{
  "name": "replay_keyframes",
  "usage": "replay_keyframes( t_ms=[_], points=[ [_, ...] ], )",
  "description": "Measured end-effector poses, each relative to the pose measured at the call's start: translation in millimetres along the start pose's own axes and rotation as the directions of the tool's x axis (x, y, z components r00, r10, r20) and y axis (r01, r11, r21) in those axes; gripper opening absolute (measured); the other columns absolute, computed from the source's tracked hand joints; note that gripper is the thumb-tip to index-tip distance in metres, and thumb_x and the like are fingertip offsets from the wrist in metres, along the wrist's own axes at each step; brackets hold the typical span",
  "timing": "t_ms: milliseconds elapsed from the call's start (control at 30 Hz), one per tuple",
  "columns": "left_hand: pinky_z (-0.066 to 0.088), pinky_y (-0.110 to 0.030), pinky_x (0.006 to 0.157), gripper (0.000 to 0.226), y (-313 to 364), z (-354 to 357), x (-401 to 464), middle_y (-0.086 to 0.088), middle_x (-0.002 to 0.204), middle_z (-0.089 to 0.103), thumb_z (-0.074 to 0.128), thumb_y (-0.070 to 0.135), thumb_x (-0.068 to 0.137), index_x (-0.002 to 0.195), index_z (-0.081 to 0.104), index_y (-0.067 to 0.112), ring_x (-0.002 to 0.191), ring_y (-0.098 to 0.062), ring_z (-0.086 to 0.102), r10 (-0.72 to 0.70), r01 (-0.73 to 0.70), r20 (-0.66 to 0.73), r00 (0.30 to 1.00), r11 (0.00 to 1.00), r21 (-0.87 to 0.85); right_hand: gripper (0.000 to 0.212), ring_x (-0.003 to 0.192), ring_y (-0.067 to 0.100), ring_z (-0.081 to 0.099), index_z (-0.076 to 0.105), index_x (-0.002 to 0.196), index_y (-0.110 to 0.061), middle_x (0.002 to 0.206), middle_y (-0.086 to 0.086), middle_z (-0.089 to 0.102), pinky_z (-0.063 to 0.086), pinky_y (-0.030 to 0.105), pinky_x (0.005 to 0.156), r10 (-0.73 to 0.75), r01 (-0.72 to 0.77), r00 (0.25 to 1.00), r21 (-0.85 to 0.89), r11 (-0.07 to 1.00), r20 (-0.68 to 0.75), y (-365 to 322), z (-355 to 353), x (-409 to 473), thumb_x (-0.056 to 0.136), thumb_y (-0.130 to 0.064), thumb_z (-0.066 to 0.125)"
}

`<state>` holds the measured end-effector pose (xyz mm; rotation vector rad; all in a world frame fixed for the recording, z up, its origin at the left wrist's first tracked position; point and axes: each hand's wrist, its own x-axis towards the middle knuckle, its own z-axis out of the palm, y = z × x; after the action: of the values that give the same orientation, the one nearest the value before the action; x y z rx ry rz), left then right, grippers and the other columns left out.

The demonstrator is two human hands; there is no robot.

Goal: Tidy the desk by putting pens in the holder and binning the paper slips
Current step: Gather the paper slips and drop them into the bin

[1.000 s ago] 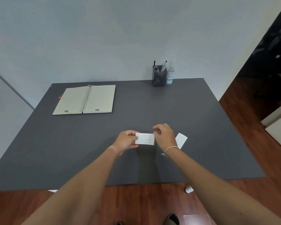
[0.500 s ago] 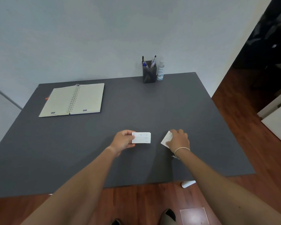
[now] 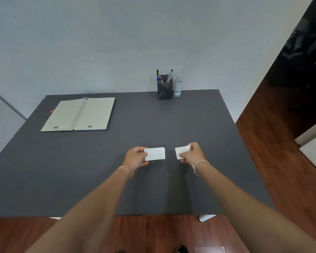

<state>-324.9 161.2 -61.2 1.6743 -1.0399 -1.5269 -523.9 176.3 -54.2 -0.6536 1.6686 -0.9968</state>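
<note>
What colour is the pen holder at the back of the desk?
The pen holder is dark grey, almost black; it shows best in the head view.

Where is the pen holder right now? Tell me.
In the head view, the pen holder stands at the desk's far edge, right of centre against the wall, beside a small bottle on its right.

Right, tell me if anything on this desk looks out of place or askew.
Nothing stands out. The notebook lies open and flat, pens stand in the holder, and each hand holds a paper slip: left hand, right hand.
</note>
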Motion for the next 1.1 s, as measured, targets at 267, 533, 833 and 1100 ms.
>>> replay_keyframes(
  t_ms=[267,533,833,1100],
  points=[
    [0.055,-0.026,0.074,0.015,9.4,37.9,-2.4,-0.01,0.099,0.061,0.05,0.003,0.089,0.088,0.059,0.015,0.085,-0.021,0.061,-0.005,0.006,0.019,1.0,0.999,-0.048,0.028,0.1,0.026,0.056,0.043,0.101,-0.006,0.104,0.009,0.048,0.053,0.033,0.084,0.027,-0.049,0.978,0.101,0.994,0.209,-14.7,-6.4,2.9,0.081,0.014,0.043],
    [0.054,-0.028,0.079,0.013,22.2,50.3,8.5,-0.005,0.092,0.063,0.05,0.004,0.09,0.094,0.059,0.012,0.08,-0.015,0.062,-0.015,0.022,0.071,0.997,0.994,-0.105,0.012,0.094,0.026,0.058,0.048,0.097,-0.006,0.105,0.011,0.055,0.055,0.032,0.073,0.024,-0.035,0.987,0.066,0.997,0.16,-13.1,-9.8,13.8,0.088,0.003,0.048],
    [0.056,-0.026,0.076,0.014,35.0,53.6,32.9,-0.005,0.093,0.064,0.051,0.005,0.091,0.101,0.059,0.011,0.08,-0.015,0.063,-0.028,0.055,0.204,0.979,0.99,-0.127,0.021,0.058,0.017,0.043,0.054,0.064,-0.012,0.066,0.003,0.051,0.039,0.026,0.05,0.015,0.001,0.991,0.121,0.993,-0.129,-18.8,3.6,31.4,0.082,-0.003,0.058],
    [0.059,-0.018,0.066,0.026,50.6,40.7,61.8,-0.006,0.096,0.063,0.054,0.004,0.089,0.115,0.058,0.004,0.081,-0.016,0.063,-0.024,0.065,0.318,0.948,0.991,-0.12,0.005,0.051,0.016,0.053,0.07,0.077,-0.009,0.062,0.0,0.06,0.048,0.03,0.053,0.063,-0.01,0.953,0.176,0.984,-0.298,-30.5,25.9,43.8,0.078,-0.007,0.065]
  ],
)
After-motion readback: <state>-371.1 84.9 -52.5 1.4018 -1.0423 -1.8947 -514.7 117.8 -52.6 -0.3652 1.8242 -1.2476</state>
